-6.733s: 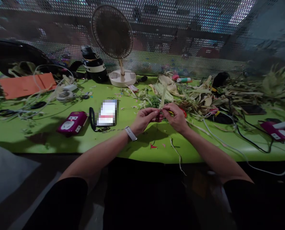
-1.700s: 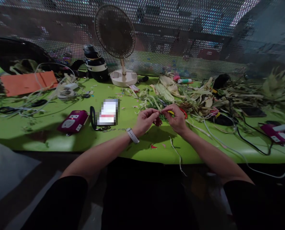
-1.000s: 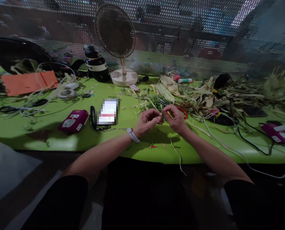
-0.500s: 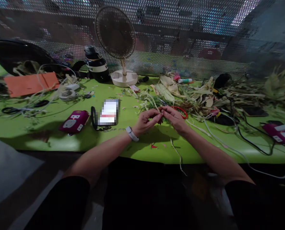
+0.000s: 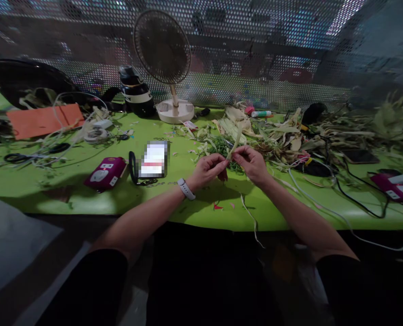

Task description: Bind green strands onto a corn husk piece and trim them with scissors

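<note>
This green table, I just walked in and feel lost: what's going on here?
Over the green table, a person's left hand and right hand pinch the lower end of a pale green strip, which sticks up and leans to the right. Beyond them lies a heap of leafy scraps. A phone lies to the left, and a fan stands farther back.

So the fan's (image 5: 162,47) base (image 5: 174,111) looks like smooth, kinda matt plastic. The tabletop (image 5: 182,158) under it is slick, a bit shiny, plasticky. Behind the fan there's a perforated metal screen (image 5: 242,54). Bottle (image 5: 138,97) just left of it: glossy. Orange sheet (image 5: 45,120) farther left: matt paper, I'd say. Husks (image 5: 289,138) to its right look dry, rough, papery.
</note>
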Tool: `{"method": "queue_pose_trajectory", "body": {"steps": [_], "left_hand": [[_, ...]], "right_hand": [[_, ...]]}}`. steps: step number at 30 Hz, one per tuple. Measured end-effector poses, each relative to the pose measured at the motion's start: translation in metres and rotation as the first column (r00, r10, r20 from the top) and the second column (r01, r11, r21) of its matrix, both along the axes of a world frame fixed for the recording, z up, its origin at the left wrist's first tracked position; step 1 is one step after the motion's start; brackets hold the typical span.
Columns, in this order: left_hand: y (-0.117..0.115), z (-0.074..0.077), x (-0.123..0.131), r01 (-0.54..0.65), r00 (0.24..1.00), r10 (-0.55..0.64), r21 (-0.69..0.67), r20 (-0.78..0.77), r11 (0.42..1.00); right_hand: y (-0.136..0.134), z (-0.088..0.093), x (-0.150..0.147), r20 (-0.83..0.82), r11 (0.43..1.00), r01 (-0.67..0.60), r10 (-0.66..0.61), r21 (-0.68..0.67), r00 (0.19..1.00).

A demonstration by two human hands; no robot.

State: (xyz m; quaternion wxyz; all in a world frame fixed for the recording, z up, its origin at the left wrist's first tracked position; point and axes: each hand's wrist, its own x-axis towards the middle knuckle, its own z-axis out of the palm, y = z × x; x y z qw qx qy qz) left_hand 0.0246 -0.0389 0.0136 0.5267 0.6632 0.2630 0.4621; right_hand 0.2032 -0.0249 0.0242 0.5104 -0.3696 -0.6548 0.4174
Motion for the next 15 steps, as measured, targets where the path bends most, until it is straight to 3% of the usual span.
{"method": "queue_pose_trajectory", "body": {"steps": [3, 7, 10, 15], "left_hand": [[0.0006, 0.0010, 0.0006, 0.023, 0.998, -0.018, -0.085, 0.060, 0.996], [0.0006, 0.0021, 0.0011, 0.059, 0.991, -0.044, -0.122, 0.124, 0.991], [0.0007, 0.0013, 0.0012, 0.105, 0.990, -0.092, -0.129, 0.104, 0.986], [0.0033, -0.0024, 0.0010, 0.131, 0.980, -0.094, -0.218, 0.176, 0.967]], "right_hand": [[0.0035, 0.0042, 0.0055, -0.008, 0.998, 0.007, -0.008, -0.062, 1.000], [0.0030, 0.0042, 0.0044, -0.038, 0.978, -0.109, 0.104, -0.177, 0.994], [0.0005, 0.0036, 0.0003, 0.029, 0.980, -0.141, 0.147, -0.141, 0.989], [0.0033, 0.0054, 0.0035, -0.020, 0.993, -0.068, 0.066, -0.100, 0.998]]}}
